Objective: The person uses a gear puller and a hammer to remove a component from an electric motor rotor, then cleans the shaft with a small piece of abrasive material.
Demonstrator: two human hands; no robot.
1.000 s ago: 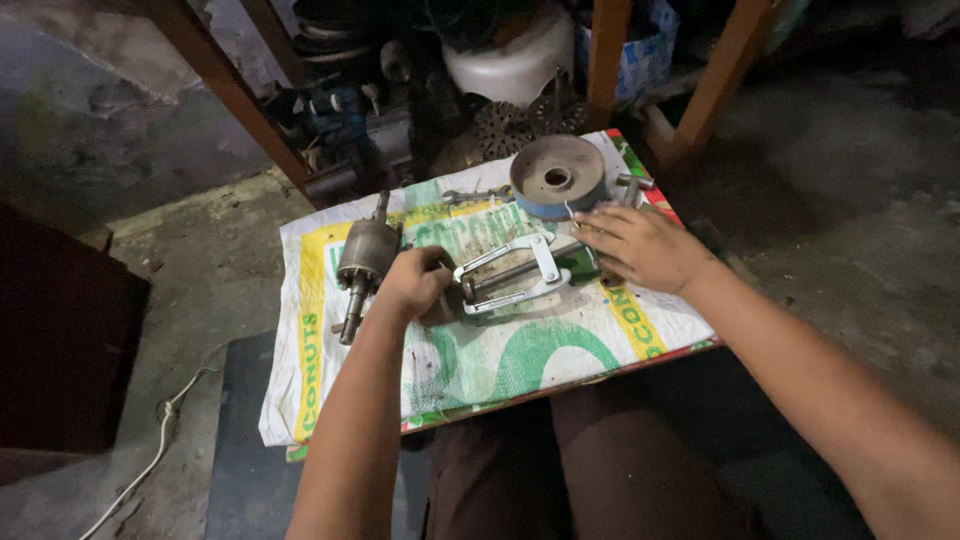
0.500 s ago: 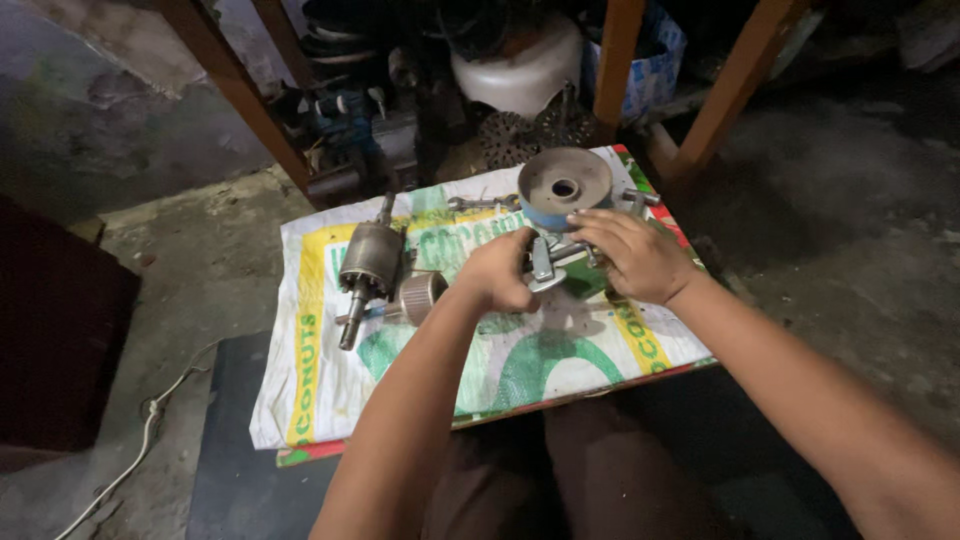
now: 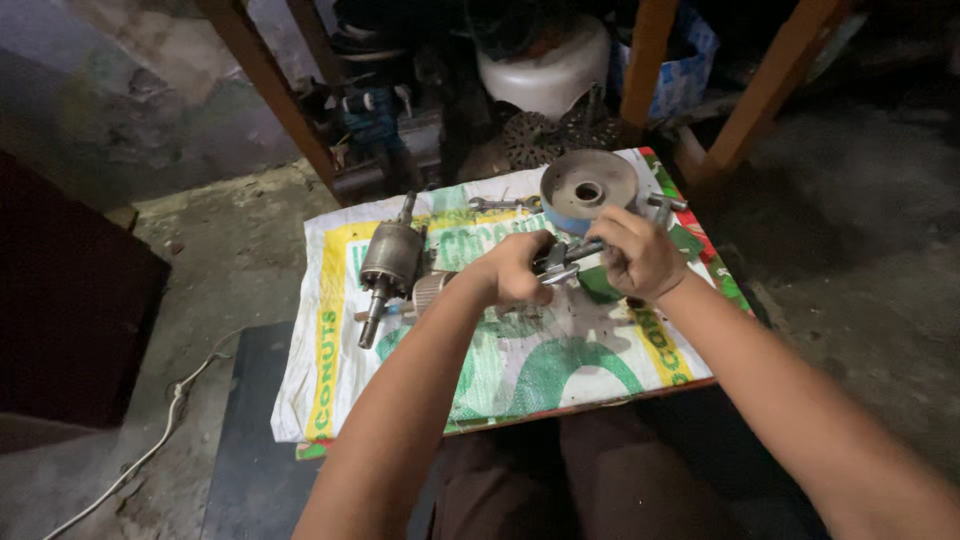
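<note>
Both hands meet over a printed white and green sack [image 3: 520,370] spread on a board across my lap. My left hand [image 3: 515,268] and my right hand [image 3: 635,255] together grip a small metal puller tool [image 3: 565,262] between them. A grey motor armature [image 3: 385,265] with a shaft lies on the sack to the left. Beside my left wrist sits a small ribbed metal cylinder [image 3: 430,290]. A round grey metal housing with a centre hole [image 3: 588,185] rests at the sack's far edge, just beyond my right hand.
A spanner [image 3: 500,204] lies on the sack near the housing. Wooden legs [image 3: 270,90] rise behind. A white tub [image 3: 545,65] and dark machine parts [image 3: 380,110] crowd the space under the bench. A white cable [image 3: 150,440] trails on the concrete floor at left.
The metal frame tool was lifted off the sack and brought toward the round housing. My left hand moved right to join my right hand on it. The small cylinder now lies uncovered.
</note>
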